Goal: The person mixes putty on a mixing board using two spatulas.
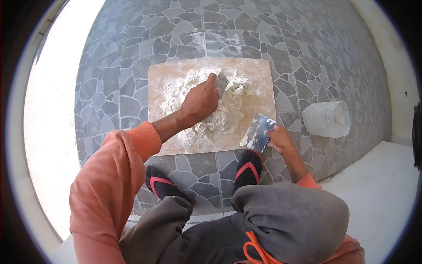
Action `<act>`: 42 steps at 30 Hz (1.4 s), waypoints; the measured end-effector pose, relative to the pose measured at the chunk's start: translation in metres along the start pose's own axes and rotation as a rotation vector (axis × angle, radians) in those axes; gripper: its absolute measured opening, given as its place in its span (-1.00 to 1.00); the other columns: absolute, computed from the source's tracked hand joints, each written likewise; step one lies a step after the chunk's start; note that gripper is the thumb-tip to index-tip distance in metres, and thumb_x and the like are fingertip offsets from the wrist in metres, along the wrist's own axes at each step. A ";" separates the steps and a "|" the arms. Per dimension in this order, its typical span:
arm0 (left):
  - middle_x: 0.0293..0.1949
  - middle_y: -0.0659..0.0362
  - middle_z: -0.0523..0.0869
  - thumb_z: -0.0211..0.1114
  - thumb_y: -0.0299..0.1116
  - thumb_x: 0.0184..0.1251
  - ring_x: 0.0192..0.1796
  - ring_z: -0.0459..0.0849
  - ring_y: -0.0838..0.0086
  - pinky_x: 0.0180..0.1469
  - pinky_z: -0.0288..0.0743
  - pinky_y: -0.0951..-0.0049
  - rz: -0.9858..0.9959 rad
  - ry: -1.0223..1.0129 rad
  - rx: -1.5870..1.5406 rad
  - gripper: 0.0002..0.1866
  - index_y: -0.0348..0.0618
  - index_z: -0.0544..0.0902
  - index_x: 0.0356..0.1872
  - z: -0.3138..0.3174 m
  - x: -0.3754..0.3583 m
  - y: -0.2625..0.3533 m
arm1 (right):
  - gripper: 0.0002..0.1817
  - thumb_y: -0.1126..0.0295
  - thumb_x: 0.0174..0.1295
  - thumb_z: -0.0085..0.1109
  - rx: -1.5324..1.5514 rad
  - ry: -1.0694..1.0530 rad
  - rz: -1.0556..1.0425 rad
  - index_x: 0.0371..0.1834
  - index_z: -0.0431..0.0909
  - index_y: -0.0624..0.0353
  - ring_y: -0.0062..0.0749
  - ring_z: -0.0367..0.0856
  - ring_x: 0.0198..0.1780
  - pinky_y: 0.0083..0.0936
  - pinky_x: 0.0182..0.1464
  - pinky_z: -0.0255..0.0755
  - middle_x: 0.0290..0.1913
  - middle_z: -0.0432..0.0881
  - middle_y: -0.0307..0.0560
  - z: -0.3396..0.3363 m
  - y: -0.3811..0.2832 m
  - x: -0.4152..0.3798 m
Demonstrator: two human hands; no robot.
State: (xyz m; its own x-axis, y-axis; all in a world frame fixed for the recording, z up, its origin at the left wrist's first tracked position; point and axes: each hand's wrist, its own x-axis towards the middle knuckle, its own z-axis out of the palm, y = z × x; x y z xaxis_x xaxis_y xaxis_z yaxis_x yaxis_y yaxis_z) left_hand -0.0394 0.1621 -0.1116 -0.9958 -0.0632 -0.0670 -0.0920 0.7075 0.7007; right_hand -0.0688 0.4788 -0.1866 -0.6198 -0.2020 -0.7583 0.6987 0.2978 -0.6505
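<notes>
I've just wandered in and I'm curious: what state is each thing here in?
Tiled floor: whitish smears in places
Board: flat on the floor, dusted white
White heap: lumpy, spread on the board
Left scraper: gripped, at the heap
Left hand: closed on left scraper
Right scraper: gripped, blade smeared white
Right hand: closed on right scraper
Container: translucent, apart from the board; contents unclear
Sandals: worn over dark socks

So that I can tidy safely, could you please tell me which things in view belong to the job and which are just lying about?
Belonging to the job:
white mix
board under it
flat tool in the left hand
scraper in the right hand

Seemingly just lying about:
plastic container, right of the board; its role is unclear
</notes>
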 end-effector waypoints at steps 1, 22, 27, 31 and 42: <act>-0.41 -0.35 0.62 0.10 -0.36 0.40 -0.30 0.63 -0.25 -0.19 0.45 -0.11 0.018 0.007 0.003 -0.55 -0.52 0.29 0.16 -0.001 0.001 -0.001 | -0.61 0.56 0.32 -0.01 -0.009 0.021 0.039 0.22 0.41 0.41 -0.27 0.68 -0.15 -0.21 -0.24 0.64 -0.04 0.62 0.03 -0.002 0.011 -0.003; -0.37 -0.34 0.62 0.10 -0.37 0.40 -0.29 0.62 -0.27 -0.21 0.42 -0.12 0.126 -0.072 -0.012 -0.64 -0.39 0.33 0.08 -0.024 -0.026 0.032 | -0.72 0.56 0.31 0.02 -0.125 -0.010 -0.273 0.05 0.47 0.44 -0.38 0.68 -0.21 -0.40 -0.21 0.68 -0.14 0.61 -0.02 0.099 -0.046 -0.015; -0.35 -0.32 0.63 0.09 -0.41 0.35 -0.27 0.60 -0.28 -0.19 0.43 -0.16 0.068 -0.077 0.006 -0.70 -0.34 0.32 0.01 0.000 -0.027 0.037 | -0.77 0.53 0.31 0.01 0.046 -0.084 -0.389 -0.04 0.52 0.43 -0.55 0.56 -0.40 -0.51 -0.37 0.54 -0.34 0.60 -0.13 0.122 -0.075 -0.025; -0.32 -0.30 0.63 0.08 -0.43 0.34 -0.27 0.62 -0.26 -0.18 0.44 -0.18 0.080 -0.031 0.094 -0.72 -0.34 0.31 -0.02 -0.005 -0.018 0.025 | -0.75 0.53 0.32 0.02 -0.127 -0.100 -0.434 -0.01 0.50 0.45 -0.55 0.58 -0.37 -0.47 -0.34 0.57 -0.30 0.61 -0.11 0.118 -0.082 -0.022; -0.42 -0.31 0.62 0.11 -0.40 0.38 -0.30 0.61 -0.24 -0.22 0.42 -0.15 0.020 -0.011 0.074 -0.67 -0.39 0.32 0.04 -0.021 -0.014 -0.003 | -0.59 0.52 0.31 0.04 -0.206 0.101 -0.148 0.23 0.40 0.41 -0.25 0.68 -0.15 -0.18 -0.14 0.68 -0.05 0.62 0.06 -0.015 -0.028 0.021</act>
State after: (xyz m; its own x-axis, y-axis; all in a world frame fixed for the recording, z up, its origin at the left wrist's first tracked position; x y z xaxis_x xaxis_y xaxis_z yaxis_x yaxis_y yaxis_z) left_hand -0.0253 0.1462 -0.0985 -0.9972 -0.0412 -0.0622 -0.0717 0.7586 0.6476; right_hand -0.1068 0.4800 -0.1834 -0.7497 -0.1665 -0.6404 0.5164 0.4579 -0.7236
